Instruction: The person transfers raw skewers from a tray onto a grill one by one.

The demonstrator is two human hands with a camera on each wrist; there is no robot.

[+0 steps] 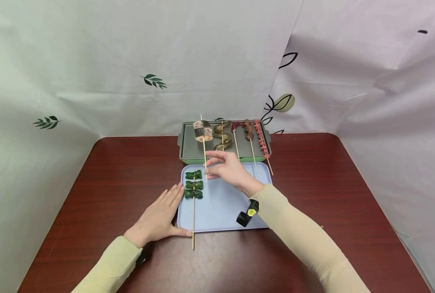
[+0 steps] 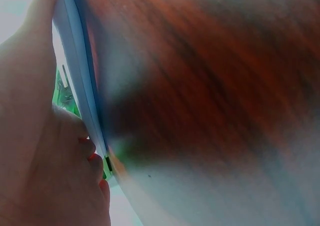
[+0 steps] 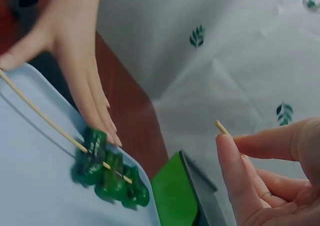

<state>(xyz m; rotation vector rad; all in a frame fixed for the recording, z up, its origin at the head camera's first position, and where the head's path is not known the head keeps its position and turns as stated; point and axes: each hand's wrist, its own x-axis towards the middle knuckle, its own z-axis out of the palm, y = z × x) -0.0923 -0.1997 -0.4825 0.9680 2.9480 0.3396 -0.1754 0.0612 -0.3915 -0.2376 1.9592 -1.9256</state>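
Observation:
My right hand (image 1: 233,170) pinches the bare end of a wooden skewer between thumb and fingers. Two thick fish chunks (image 1: 203,131) with dark skin sit on that skewer, over the left side of the grill pan (image 1: 190,149). The stick's cut end (image 3: 222,128) pokes out past the thumb in the right wrist view. At the left, my left hand (image 1: 157,217) lies with straight fingers along the rim of the pale blue tray (image 1: 225,209). A green pepper skewer (image 1: 194,185) lies on this tray, its stick reaching past the near rim, beside the left thumb.
On the pan, left to right, are a wavy brown skewer (image 1: 222,136), a dark red curled piece (image 1: 237,125), a brown meat skewer (image 1: 249,130) and a pink-red skewer (image 1: 262,140). White cloth (image 1: 210,61) hangs behind the reddish wooden table (image 1: 129,162).

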